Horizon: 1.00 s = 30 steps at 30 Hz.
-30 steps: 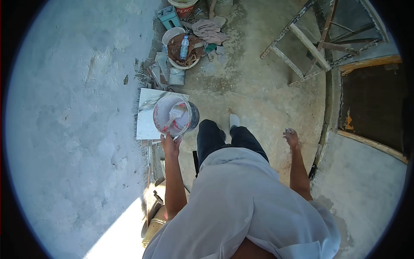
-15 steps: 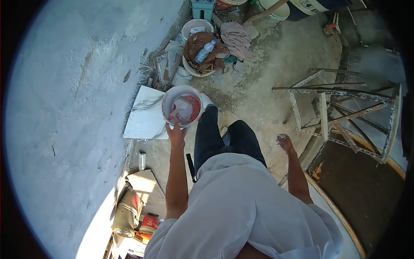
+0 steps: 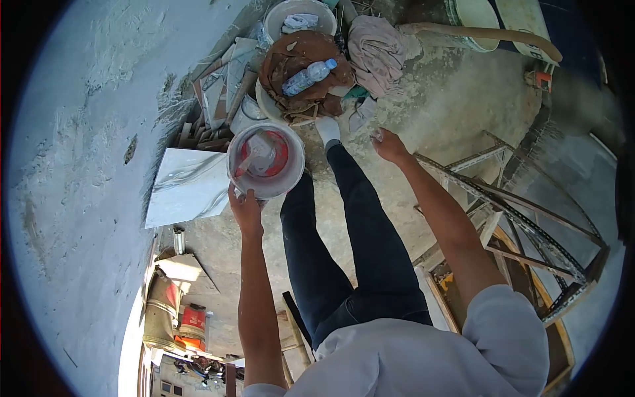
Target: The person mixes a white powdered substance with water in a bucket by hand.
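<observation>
My left hand (image 3: pixel 246 208) grips the near rim of a whitish bucket (image 3: pixel 297 159). Inside the bucket lie a pinkish-white lump and a tool with a reddish handle (image 3: pixel 243 165), over a red area. My right hand (image 3: pixel 388 144) is held out above the floor, its fingers curled together; whether anything small is between them is too small to tell. Beyond the hands, a plastic bottle (image 3: pixel 309 77) rests on a brown cloth (image 3: pixel 281 63) heaped over a tub. A pale cloth (image 3: pixel 377 53) lies to its right.
A marbled tile (image 3: pixel 188 185) leans by the plastered wall (image 3: pixel 86 165) at left. Broken tile pieces (image 3: pixel 215 99) stand behind it. A metal frame (image 3: pixel 522 205) is on the right, near my right arm. Upper right are a curved pole (image 3: pixel 483 33) and buckets (image 3: pixel 477 20).
My right hand has moved forward and inward from beside my hip. The bucket has shifted slightly left and looks larger. My legs are now in a stride, and the view has moved forward.
</observation>
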Each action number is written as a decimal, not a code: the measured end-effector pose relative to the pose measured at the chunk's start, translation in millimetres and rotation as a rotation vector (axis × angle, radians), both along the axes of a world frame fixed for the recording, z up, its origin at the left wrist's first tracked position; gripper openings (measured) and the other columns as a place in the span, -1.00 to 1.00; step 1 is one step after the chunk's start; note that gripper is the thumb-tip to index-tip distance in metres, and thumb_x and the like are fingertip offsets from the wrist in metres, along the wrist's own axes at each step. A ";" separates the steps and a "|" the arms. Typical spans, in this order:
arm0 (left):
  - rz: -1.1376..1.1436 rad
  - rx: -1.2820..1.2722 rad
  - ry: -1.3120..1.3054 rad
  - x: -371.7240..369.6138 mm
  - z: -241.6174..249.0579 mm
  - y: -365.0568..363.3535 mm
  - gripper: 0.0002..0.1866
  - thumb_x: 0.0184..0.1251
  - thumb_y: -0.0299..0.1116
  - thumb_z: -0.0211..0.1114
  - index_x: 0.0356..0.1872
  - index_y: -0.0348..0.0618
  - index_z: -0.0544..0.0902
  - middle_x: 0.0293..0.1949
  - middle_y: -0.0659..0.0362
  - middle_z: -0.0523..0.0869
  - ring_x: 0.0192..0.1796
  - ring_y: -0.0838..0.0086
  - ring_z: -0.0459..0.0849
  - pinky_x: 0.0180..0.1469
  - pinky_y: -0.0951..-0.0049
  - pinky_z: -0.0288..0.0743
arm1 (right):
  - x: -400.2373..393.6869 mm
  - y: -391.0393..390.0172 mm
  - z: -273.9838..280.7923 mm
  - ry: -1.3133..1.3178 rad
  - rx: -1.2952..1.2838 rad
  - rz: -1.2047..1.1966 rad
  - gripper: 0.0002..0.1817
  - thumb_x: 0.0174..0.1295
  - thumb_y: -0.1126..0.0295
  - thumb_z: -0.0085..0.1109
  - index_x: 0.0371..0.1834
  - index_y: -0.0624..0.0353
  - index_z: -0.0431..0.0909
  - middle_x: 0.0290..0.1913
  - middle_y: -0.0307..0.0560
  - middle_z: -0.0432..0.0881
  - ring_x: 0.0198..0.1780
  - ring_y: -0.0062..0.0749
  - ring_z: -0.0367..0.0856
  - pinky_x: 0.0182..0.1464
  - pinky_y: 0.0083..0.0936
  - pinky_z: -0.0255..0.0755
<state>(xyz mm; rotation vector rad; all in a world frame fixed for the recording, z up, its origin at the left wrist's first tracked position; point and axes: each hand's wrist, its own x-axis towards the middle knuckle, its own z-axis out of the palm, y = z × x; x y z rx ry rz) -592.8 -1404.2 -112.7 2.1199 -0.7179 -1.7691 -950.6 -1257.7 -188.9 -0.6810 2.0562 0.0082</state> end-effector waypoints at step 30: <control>-0.086 -0.114 0.028 -87.9 -125.6 -41.1 -0.36 0.31 -0.47 0.16 0.40 -0.29 0.17 -0.09 -0.01 0.63 -0.17 0.48 0.63 -0.20 0.47 0.55 | -32.7 -113.1 58.9 0.328 -0.465 0.215 -0.66 0.13 0.39 0.27 -0.11 0.30 0.40 -0.37 0.19 0.62 -0.34 0.10 0.62 -0.26 -0.09 0.45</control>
